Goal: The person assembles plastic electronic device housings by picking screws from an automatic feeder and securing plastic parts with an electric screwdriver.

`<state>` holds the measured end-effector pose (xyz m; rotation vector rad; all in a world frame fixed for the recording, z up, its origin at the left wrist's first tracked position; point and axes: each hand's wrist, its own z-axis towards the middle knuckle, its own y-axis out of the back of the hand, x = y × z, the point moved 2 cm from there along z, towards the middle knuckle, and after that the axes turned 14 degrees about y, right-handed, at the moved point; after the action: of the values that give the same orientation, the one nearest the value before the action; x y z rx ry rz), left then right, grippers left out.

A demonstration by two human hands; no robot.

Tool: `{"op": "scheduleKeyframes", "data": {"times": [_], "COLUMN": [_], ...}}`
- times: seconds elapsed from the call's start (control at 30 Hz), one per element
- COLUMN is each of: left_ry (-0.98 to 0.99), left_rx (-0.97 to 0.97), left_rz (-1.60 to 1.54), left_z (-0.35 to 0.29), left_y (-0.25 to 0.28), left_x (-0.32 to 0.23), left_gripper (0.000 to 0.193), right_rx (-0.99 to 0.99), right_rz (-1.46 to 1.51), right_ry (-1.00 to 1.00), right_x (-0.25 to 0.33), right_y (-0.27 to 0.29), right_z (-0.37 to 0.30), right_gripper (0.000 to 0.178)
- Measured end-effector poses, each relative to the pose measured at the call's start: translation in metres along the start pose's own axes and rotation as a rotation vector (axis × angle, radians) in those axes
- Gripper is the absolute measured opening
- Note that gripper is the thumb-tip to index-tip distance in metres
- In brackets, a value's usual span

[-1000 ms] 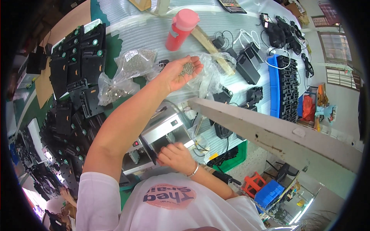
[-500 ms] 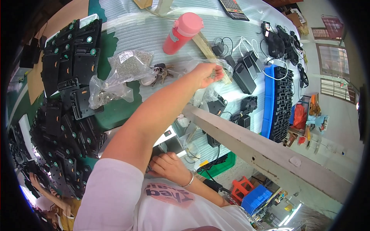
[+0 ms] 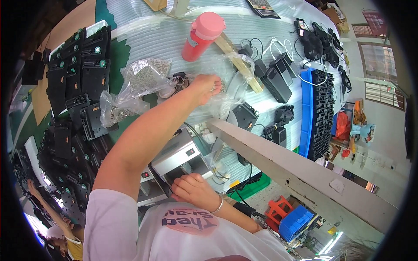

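My left hand (image 3: 208,88) reaches across the bench to a loose clear plastic bag (image 3: 237,89). Its fingers are curled together over the bag's near side, and whatever is between them is too small to make out. My right hand (image 3: 195,191), with a bracelet at the wrist, lies close to my body. Its fingers are bent over the edge of a flat black part (image 3: 161,179), mostly hidden by the hand. Just beyond it stands a silver metal machine (image 3: 176,153) with a red switch. Beside my left forearm lies a clear bag of small metal pieces (image 3: 150,74).
A pink bottle (image 3: 202,37) and a wooden strip (image 3: 238,63) lie beyond my left hand. Black plates (image 3: 93,65) crowd the left. A white beam (image 3: 300,169) crosses at right, near black adapters (image 3: 276,82) and a blue tray (image 3: 307,113). Another person's arm (image 3: 50,209) shows lower left.
My left hand has moved left and a little nearer over the clear bag, its fingers drawn closer together. More of the silver machine shows under the arm. My right hand stays about where it was.
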<state>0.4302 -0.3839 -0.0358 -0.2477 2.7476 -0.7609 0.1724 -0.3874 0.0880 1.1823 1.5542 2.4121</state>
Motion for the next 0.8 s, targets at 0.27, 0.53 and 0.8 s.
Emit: {"op": "scheduleKeyframes", "data": {"times": [0.27, 0.53, 0.8], "left_ry": [0.084, -0.183, -0.358], "left_rx": [0.063, -0.078, -0.27], "left_rz": [0.104, 0.593, 0.465], "left_z": [-0.031, -0.019, -0.01], "left_y": [-0.047, -0.043, -0.062], "left_x": [-0.002, 0.011, 0.0], "left_gripper": [0.076, 0.05, 0.054], "right_rx": [-0.039, -0.015, -0.184], "right_rz": [-0.011, 0.034, -0.004], "right_ry": [-0.013, -0.061, -0.106], "right_x": [0.006, 0.008, 0.025], "right_y": [-0.002, -0.006, 0.005], "right_z": [-0.002, -0.009, -0.016], "right_gripper": [0.024, 0.034, 0.044]}}
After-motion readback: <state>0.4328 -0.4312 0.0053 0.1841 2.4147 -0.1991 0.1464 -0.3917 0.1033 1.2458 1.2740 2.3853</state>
